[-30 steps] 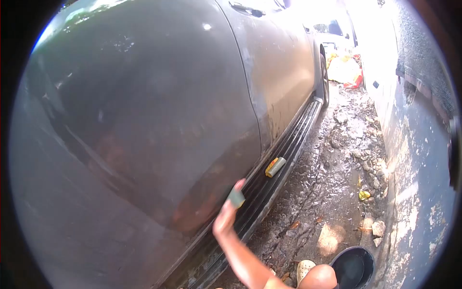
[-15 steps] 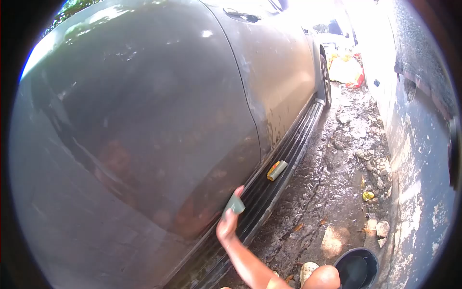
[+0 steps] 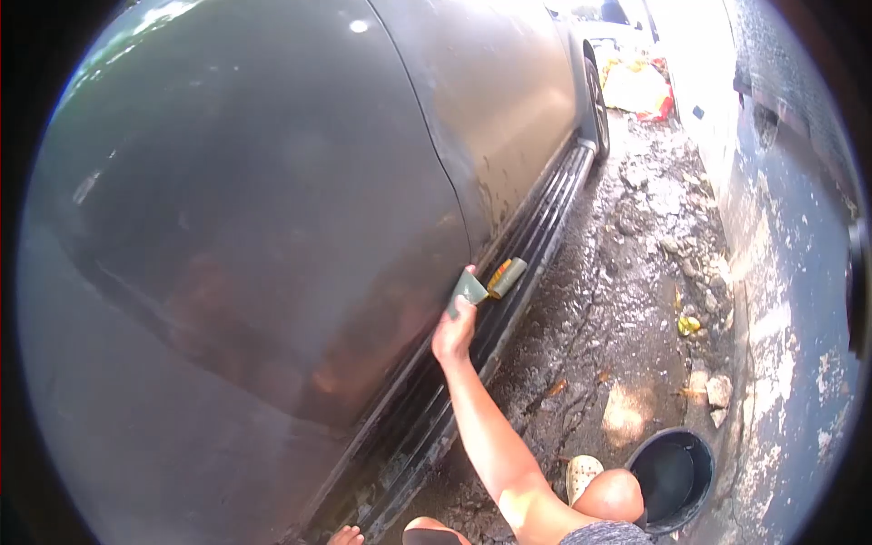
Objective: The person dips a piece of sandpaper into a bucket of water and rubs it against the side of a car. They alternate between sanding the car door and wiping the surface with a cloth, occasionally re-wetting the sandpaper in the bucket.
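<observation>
My right hand [image 3: 454,331] is shut on a small grey-green pad [image 3: 468,291] and presses it against the lower edge of a grey car door [image 3: 272,227]. Just right of the pad, a yellow and grey block [image 3: 506,277] lies on the black ribbed running board [image 3: 545,218]. My forearm reaches up from the bottom of the view. A small bit of skin [image 3: 345,536] shows at the bottom edge by the running board; I cannot tell whether it is my left hand.
A black bucket [image 3: 672,477] stands on the wet, stony ground beside my knee and a white shoe [image 3: 581,474]. A blue-grey wall [image 3: 790,272] runs along the right. The car's wheel [image 3: 595,109] and red and yellow bags [image 3: 636,86] are further ahead.
My right hand has slid the pad forward along the door's lower edge, up to the yellow block. The view has tilted down and nearer the car.
</observation>
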Motion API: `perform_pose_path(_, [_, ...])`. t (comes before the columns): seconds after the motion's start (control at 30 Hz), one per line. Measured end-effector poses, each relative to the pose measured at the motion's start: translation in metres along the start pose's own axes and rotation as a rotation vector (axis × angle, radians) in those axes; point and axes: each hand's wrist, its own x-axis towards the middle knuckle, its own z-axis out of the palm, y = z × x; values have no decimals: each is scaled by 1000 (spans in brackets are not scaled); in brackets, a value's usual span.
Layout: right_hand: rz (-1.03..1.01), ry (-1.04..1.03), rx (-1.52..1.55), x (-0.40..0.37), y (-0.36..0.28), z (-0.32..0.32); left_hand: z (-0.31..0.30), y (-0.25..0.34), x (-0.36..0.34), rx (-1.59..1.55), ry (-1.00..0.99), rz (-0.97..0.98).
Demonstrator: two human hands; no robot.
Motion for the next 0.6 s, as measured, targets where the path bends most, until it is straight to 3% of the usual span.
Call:
perform_pose_path(0.13, [-275, -92, -363, -91, 50, 18, 4, 6, 0, 45, 110, -84])
perform_pose_path(0.2, [-332, -101, -387, -79, 47, 15, 1, 1, -3, 33, 98, -61])
perform_pose_path(0.3, [-280, 23, -178, 0, 11, 3, -3, 8, 8, -11, 93, -64])
perform_pose_path(0.33, [-164, 62, -86, 17, -1, 2, -3, 9, 8, -12, 89, -73])
perform_pose_path(0.4, [-164, 104, -95, -12, 11, 11, -1, 9, 7, -20, 92, -55])
perform_pose_path(0.43, [-262, 4, -239, -38, 30, 16, -1, 3, 3, 9, 64, -32])
perform_pose_path(0.6, [-211, -3, -232, -4, 8, 2, -9, 14, 8, -25, 43, -89])
